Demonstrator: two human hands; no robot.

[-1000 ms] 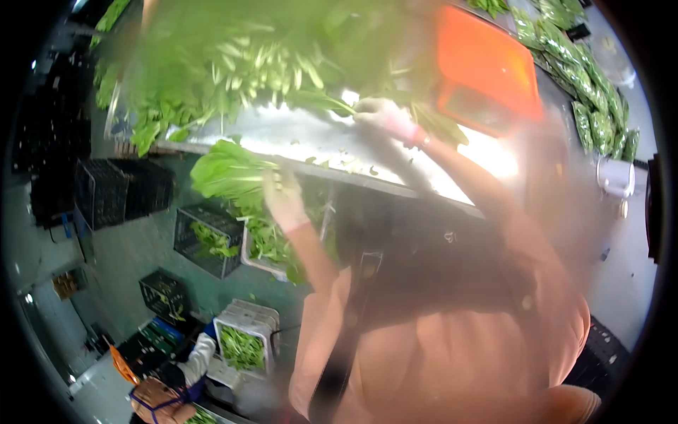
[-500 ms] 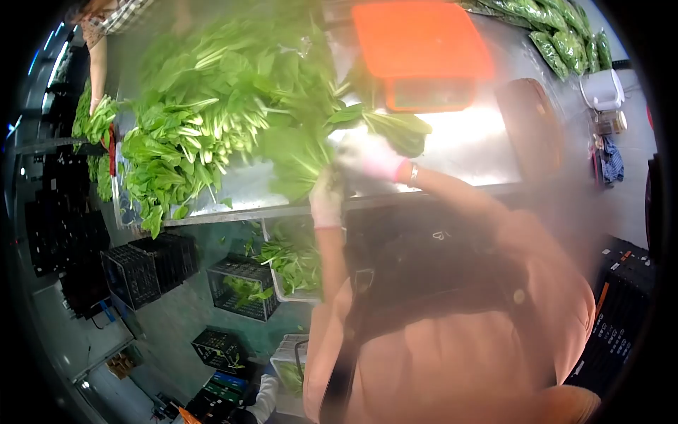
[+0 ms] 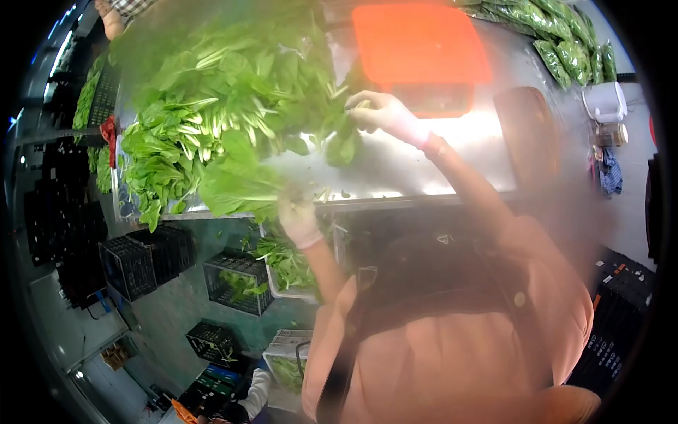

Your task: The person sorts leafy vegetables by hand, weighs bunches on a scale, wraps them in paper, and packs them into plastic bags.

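My left hand (image 3: 299, 218), in a pale glove, is closed round the stems of a leafy green bunch (image 3: 244, 180) at the front edge of the metal table (image 3: 452, 169). The leaves of that bunch point left. My right hand (image 3: 385, 116), also gloved, pinches a green leafy stalk (image 3: 342, 145) above the table, its leaf hanging down. A large pile of leafy greens (image 3: 205, 113) lies on the left part of the table, its upper part blurred.
An orange basket (image 3: 424, 46) stands behind my right hand. Bagged greens (image 3: 565, 49) lie at the back right, near a white bucket (image 3: 604, 102). Below the table are a crate of greens (image 3: 289, 265) and black crates (image 3: 240, 283). Parts of other people show at top left and bottom.
My left hand has moved left and slightly down with its bunch, away from my right hand. My right hand has risen, and the stalk by it now hangs down.
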